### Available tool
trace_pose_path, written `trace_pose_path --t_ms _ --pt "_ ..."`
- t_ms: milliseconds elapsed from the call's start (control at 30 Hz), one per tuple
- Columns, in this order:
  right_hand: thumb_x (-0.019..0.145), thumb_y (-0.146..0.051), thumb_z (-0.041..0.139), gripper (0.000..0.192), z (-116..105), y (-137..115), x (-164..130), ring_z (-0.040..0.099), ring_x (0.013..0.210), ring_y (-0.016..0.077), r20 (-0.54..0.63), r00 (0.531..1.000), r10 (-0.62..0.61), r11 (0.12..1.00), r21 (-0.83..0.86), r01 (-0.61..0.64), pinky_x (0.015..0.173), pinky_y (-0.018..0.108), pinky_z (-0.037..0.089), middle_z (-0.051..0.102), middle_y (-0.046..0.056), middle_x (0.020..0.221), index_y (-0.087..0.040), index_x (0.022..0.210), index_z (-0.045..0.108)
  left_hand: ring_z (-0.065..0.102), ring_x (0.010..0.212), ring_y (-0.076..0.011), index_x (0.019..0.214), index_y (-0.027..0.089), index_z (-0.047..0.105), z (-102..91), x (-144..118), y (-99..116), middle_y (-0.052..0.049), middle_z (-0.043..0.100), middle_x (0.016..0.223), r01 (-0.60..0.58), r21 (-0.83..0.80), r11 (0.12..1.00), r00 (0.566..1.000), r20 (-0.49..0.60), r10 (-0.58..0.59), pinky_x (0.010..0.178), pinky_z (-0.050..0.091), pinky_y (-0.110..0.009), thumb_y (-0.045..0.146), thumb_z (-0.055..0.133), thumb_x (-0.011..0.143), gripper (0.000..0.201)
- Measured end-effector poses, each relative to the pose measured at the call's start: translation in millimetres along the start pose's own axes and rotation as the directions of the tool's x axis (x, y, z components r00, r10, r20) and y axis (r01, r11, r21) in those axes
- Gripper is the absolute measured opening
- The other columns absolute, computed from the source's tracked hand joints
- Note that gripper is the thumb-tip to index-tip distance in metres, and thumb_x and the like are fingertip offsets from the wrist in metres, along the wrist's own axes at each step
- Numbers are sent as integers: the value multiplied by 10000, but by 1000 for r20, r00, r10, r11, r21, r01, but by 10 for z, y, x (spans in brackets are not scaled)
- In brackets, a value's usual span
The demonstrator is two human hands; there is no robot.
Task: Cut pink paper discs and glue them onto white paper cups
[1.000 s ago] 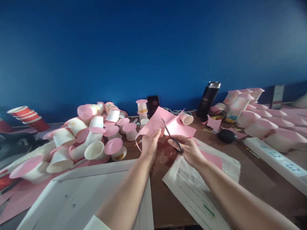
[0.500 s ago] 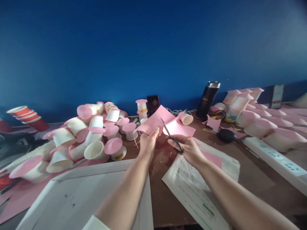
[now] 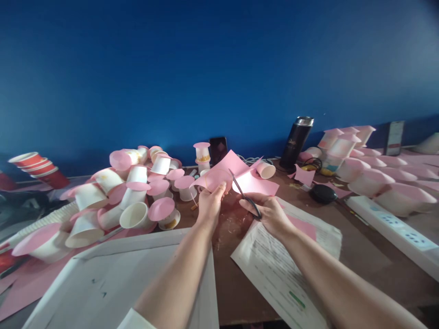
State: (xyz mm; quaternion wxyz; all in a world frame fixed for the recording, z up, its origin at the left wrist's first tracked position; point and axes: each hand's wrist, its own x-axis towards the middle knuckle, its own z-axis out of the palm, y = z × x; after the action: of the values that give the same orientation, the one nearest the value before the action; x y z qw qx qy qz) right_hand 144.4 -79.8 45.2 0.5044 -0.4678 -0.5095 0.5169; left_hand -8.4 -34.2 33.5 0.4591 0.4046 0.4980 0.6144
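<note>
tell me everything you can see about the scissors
The scissors look dark, with thin metal blades and black loop handles. The right hand grips the handles, fingers through the loops. The blades stand slightly open, pointing up and away, their tips meeting the pink paper sheet, which the left hand holds above the brown table.

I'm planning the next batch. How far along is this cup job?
Done: a pile of white cups with pink lids. In hand: left hand holds pink paper, right hand cuts with scissors. Left: open white cup and red cups.
</note>
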Motion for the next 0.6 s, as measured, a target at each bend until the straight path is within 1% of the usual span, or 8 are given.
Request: trace_pose_path --t_ms 100,267,433,600 --pt "635 -476 825 421 -2 8 2 519 646 108 6 1000 11 1000 27 -11 618 255 408 668 14 748 -170 916 761 508 571 -114 659 129 687 -6 -3 4 -13 599 576 -13 -26 1000 1000 12 13 594 372 -253 509 745 673 385" --pt "638 -469 827 421 1 29 11 504 596 90 17 999 29 998 52 -29 577 242 403 660 5 719 -174 932 759 508 567 -112 672 127 684 -20 13 4 -15 601 578 -14 -14 1000 1000 -2 14 589 372 -253 525 747 670 403" --pt "609 -477 837 450 10 20 13 491 585 91 9 1000 13 999 32 -13 553 244 395 650 9 701 -159 920 765 542 592 -121 691 126 680 -21 41 2 -22 616 599 12 -101 995 1000 5 -12 594 389 -248 509 781 629 400" --pt "615 -515 820 475 21 -1 3 494 582 100 -6 1000 9 1000 10 -9 557 258 400 644 10 685 -163 929 768 554 597 -121 708 123 688 -17 54 -6 -25 622 602 16 -118 993 1000 5 -15 595 392 -243 496 787 628 394"
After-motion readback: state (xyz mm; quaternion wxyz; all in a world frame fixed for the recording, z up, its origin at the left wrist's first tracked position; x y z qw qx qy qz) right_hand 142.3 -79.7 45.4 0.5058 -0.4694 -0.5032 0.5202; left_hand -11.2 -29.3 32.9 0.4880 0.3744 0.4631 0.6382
